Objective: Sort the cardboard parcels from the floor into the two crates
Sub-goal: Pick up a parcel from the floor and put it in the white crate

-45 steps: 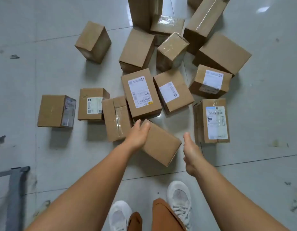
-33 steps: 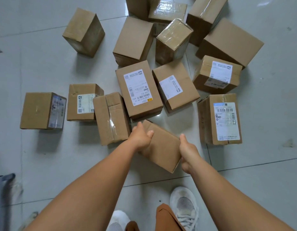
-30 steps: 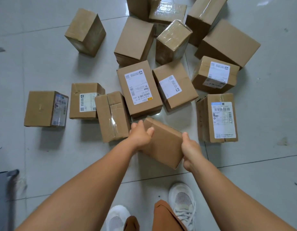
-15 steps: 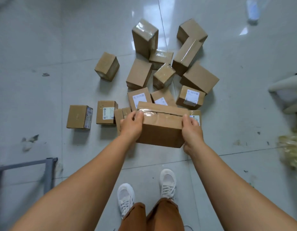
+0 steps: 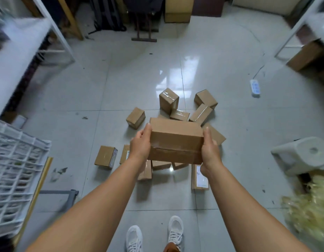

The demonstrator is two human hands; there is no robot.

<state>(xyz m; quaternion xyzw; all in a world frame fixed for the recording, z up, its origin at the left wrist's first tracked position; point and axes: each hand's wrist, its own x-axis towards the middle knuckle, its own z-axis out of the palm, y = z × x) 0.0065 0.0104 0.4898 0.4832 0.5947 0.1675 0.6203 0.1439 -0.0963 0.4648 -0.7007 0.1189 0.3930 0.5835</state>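
Observation:
I hold a plain brown cardboard parcel [image 5: 175,140] in the air in front of me, its taped seam facing me. My left hand [image 5: 140,144] grips its left end and my right hand [image 5: 210,150] grips its right end. Below and beyond it, several more cardboard parcels [image 5: 168,101] lie scattered on the grey tiled floor, some with white labels; part of the pile is hidden behind the held parcel. A white lattice plastic crate [image 5: 13,177] stands at the left edge. A second crate is not visible.
A white metal rack [image 5: 53,28] stands at the far left and another [image 5: 294,30] at the far right. A white stool [image 5: 303,153] and pale yellow packing straw [image 5: 310,213] are on the right. A power strip [image 5: 255,88] lies on the floor. Dark clutter lines the far wall.
I gripped the nearest parcel with both hands and lifted it off the floor. My head has risen, so the pile looks smaller and the room and the crate have come into view.

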